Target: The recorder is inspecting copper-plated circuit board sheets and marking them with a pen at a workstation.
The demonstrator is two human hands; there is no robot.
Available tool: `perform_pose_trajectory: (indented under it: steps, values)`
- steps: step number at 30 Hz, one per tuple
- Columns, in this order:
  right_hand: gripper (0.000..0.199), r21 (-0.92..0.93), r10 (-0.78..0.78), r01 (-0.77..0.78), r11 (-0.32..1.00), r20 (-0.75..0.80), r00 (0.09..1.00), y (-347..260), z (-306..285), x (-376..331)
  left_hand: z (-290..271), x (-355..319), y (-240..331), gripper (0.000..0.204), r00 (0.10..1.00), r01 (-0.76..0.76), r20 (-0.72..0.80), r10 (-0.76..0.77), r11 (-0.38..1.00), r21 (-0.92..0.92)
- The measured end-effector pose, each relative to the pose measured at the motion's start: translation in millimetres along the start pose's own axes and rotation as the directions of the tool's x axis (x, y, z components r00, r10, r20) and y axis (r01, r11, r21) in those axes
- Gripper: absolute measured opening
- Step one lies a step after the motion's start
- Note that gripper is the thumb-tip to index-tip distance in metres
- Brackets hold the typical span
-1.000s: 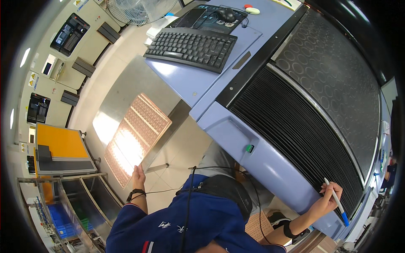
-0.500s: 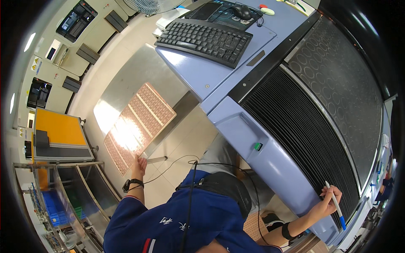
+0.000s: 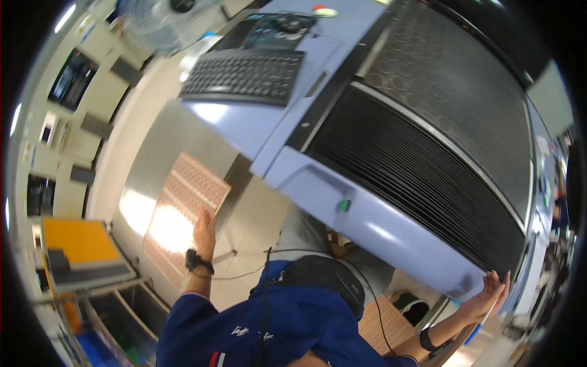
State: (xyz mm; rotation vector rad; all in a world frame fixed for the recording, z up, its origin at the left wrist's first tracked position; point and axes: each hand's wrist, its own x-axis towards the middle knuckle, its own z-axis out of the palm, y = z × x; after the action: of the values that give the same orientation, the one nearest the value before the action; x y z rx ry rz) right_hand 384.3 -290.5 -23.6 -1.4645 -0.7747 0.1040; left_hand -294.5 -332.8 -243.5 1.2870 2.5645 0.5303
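My left hand (image 3: 205, 233) is at the long right edge of a copper-coloured patterned panel (image 3: 194, 183), fingers stretched out along it. I cannot tell how firmly it touches. The panel lies on a grey metal table (image 3: 162, 137), with bright glare across its middle. Off to the right, my right hand (image 3: 487, 298) grips a white pen with a blue end (image 3: 474, 334), partly hidden by the fingers. That hand is over the near right corner of a blue-grey machine (image 3: 391, 235), beside its black ribbed bed (image 3: 422, 177).
A black keyboard (image 3: 244, 74) and mouse (image 3: 287, 23) sit on the machine's left top. A fan (image 3: 165, 21) stands beyond. An orange-topped cart (image 3: 79, 241) and metal rack (image 3: 122, 312) are at left. A second patterned panel (image 3: 384, 324) shows below, near my shoe. A thin cable crosses my waist.
My left hand has moved up along the panel's right edge from its lower part. My right hand has drawn off the ribbed bed toward the machine's edge, still holding the pen. The view has shifted.
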Motion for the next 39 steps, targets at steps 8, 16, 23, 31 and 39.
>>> perform_pose_trajectory:
  steps: [8,16,23,31,39]
  values:
    - [0.047,-0.912,-0.003,-0.106,0.396,-0.117,0.993,90,-265,-14,44,21,-90,0.051,0.944,-0.233,-0.248,0.216,0.972,-0.039]
    - [0.053,-0.964,0.043,-0.254,-0.082,-0.258,0.965,133,-356,-114,-45,54,181,0.041,0.555,-0.681,-0.728,0.403,0.722,-0.119]
    - [0.032,-0.879,-0.075,-0.312,0.36,-0.361,0.93,100,-361,-130,-111,63,289,0.042,0.334,-0.864,-0.762,0.555,0.504,-0.012]
    - [0.023,-0.676,-0.612,0.047,0.736,-0.633,0.474,-128,-288,-14,-56,60,295,0.047,0.397,-0.909,-0.672,0.626,0.369,-0.193]
    - [0.03,0.27,-0.194,0.346,0.899,-0.464,0.864,-140,-142,-39,-32,77,268,0.05,0.386,-0.914,-0.592,0.708,0.38,-0.142]
